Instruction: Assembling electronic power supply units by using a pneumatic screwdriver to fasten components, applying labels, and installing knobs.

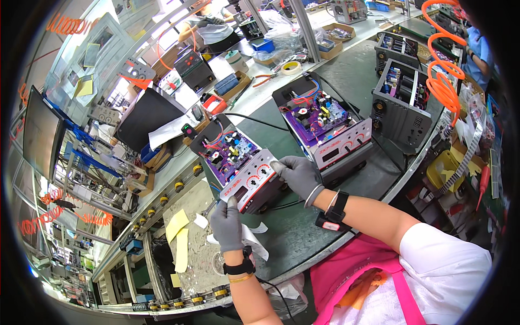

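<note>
My gloved left hand [226,225] is closed on the lower left corner of a white front panel [249,183] with red print and black knobs. The thumb lies on the panel's face. At its right end my gloved right hand [299,176] grips the panel's edge. The panel sits on the front of an uncovered welding machine [230,157], which shows a purple circuit board with coloured wires and several capacitors. A second uncovered welding machine [319,119] of the same kind stands just to the right. Fingers behind the panel are hidden.
Two dark grey machines [401,105] with open sides stand at the far right, beside a coiled orange air hose [441,70]. Yellow paper strips [177,230] lie at left near a roller track [163,200]. Orange-handled pliers [265,79] and a tape roll [291,67] lie farther back.
</note>
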The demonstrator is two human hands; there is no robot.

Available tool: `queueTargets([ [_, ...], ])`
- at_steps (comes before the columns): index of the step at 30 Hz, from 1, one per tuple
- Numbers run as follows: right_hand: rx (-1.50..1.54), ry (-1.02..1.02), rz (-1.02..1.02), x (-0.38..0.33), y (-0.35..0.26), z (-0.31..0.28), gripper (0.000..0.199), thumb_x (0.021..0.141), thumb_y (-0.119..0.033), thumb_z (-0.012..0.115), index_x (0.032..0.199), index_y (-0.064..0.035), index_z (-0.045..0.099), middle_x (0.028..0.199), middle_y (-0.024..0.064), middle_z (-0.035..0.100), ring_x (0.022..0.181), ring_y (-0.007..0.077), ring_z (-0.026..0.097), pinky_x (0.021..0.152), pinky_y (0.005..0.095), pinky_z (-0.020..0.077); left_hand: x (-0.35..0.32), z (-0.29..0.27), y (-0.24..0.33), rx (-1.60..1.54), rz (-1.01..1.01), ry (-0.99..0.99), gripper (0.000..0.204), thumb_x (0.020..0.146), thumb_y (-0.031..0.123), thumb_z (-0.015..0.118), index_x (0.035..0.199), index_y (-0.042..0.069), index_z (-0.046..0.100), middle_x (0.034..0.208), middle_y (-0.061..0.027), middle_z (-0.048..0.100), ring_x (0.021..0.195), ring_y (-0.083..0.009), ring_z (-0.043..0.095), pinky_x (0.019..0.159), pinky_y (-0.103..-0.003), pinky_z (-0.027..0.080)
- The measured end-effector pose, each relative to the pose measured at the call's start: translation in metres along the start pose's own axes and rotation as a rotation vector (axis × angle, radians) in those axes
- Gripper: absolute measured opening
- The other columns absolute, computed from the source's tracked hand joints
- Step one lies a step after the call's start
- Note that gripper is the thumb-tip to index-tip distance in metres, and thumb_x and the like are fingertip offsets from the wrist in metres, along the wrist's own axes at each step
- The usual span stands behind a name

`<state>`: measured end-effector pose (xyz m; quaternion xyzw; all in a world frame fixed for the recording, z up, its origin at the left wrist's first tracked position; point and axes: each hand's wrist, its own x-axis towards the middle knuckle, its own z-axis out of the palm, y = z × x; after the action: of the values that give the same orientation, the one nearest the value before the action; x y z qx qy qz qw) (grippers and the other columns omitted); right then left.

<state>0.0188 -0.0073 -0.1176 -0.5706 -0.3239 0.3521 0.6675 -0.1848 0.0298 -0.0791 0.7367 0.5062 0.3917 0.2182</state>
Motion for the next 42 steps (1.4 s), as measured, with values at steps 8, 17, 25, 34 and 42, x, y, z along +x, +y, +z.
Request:
queueTargets([
  [8, -0.375, 0.017, -0.204, 0.008, -0.003, -0.008, 0.043, 0.081, -0.043, 0.068, 0.077, 0.0001, 0.066, 0.067, 0.0125, 0.064, 0.056, 0.0196, 0.06, 0.054, 0.0318, 0.0456, 0.001, -0.005, 0.028, 0.47, -0.03, 0.019, 0.044, 0.086, 0.042, 0.059, 0.092, 0.0, 0.068, 0.067, -0.0195, 0.064, 0.064, -0.0297, 0.064, 0.06, -0.037, 0.047],
  [17, -0.397, -0.039, 0.042, 0.008, 0.019, -0.014, 0.057, 0.084, -0.054, 0.06, 0.063, -0.0003, 0.061, 0.051, 0.005, 0.053, 0.047, 0.0138, 0.05, 0.049, 0.031, 0.0419, -0.002, 0.015, -0.019, 0.067, -0.072, -0.009, 0.044, 0.082, 0.033, 0.07, 0.11, 0.002, 0.056, 0.092, -0.015, 0.068, 0.086, -0.0275, 0.066, 0.078, -0.037, 0.049],
  [25, -0.312, -0.539, -0.375, -0.05, -0.065, -0.042, 0.035, 0.088, -0.035, 0.059, 0.08, -0.0011, 0.062, 0.067, 0.0114, 0.062, 0.061, 0.0275, 0.06, 0.062, 0.0351, 0.0476, -0.015, 0.022, -0.043, -0.385, 0.031, -0.048, 0.039, 0.086, 0.02, 0.065, 0.116, -0.002, 0.051, 0.108, -0.0122, 0.06, 0.097, -0.0193, 0.058, 0.086, -0.032, 0.046],
  [34, -1.56, -0.533, -1.094, 0.097, -0.162, -0.122, 0.033, 0.082, -0.012, 0.057, 0.111, -0.0232, 0.065, 0.109, 0.0094, 0.06, 0.104, 0.0272, 0.057, 0.085, 0.0381, 0.0473, -0.063, 0.0, -0.023, -0.351, -0.122, 0.056, 0.041, 0.085, 0.008, 0.062, 0.122, -0.002, 0.048, 0.111, -0.0129, 0.059, 0.099, -0.0184, 0.058, 0.087, -0.03, 0.046],
  [42, -1.672, -0.561, -0.482, 0.151, -0.142, -0.086, 0.051, 0.086, -0.027, 0.058, 0.133, -0.0096, 0.048, 0.136, 0.0195, 0.043, 0.124, 0.0419, 0.041, 0.101, 0.0507, 0.0373, -0.17, -0.021, 0.032, -0.28, -0.224, 0.209, 0.024, 0.091, 0.009, 0.055, 0.113, 0.0, 0.058, 0.095, -0.0086, 0.063, 0.076, -0.0115, 0.057, 0.071, -0.022, 0.047],
])
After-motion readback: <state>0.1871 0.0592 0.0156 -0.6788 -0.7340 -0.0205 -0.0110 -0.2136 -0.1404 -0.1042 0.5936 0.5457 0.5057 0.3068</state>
